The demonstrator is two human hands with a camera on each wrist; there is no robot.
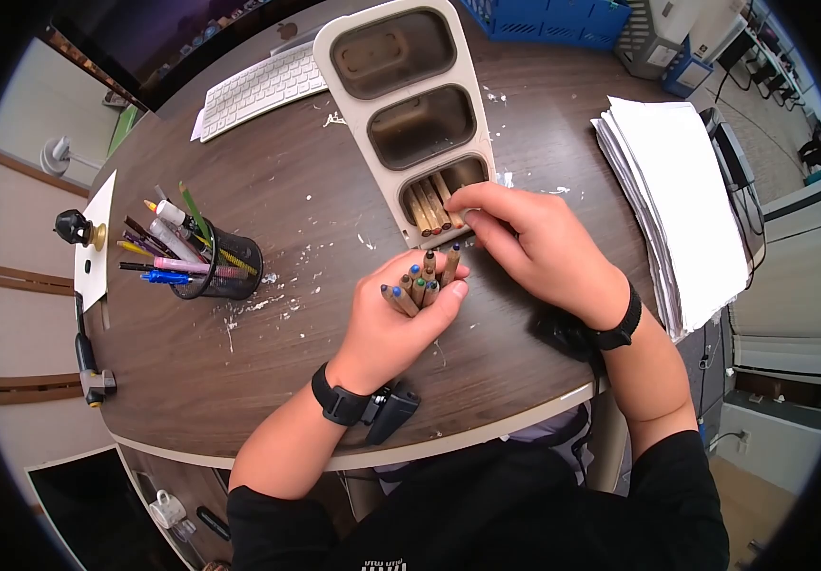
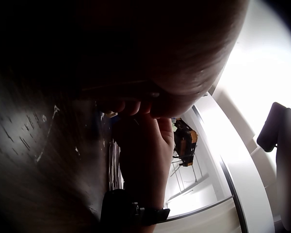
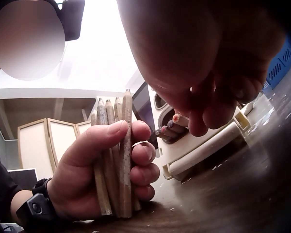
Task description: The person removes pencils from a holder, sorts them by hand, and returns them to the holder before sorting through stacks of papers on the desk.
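My left hand grips a bunch of wooden colored pencils, their tips pointing up, blue, green and dark in the head view. The long beige organizer has three compartments in a row. In its nearest compartment lie several more colored pencils. My right hand reaches over that compartment's right side, with thumb and forefinger pinching a pencil that shows an orange end in the right wrist view. The left wrist view is mostly dark, filled by the left hand.
A black mesh cup full of pens stands at the left. White paper stacks lie to the right, a keyboard and blue basket at the back. White scraps are scattered on the brown desk.
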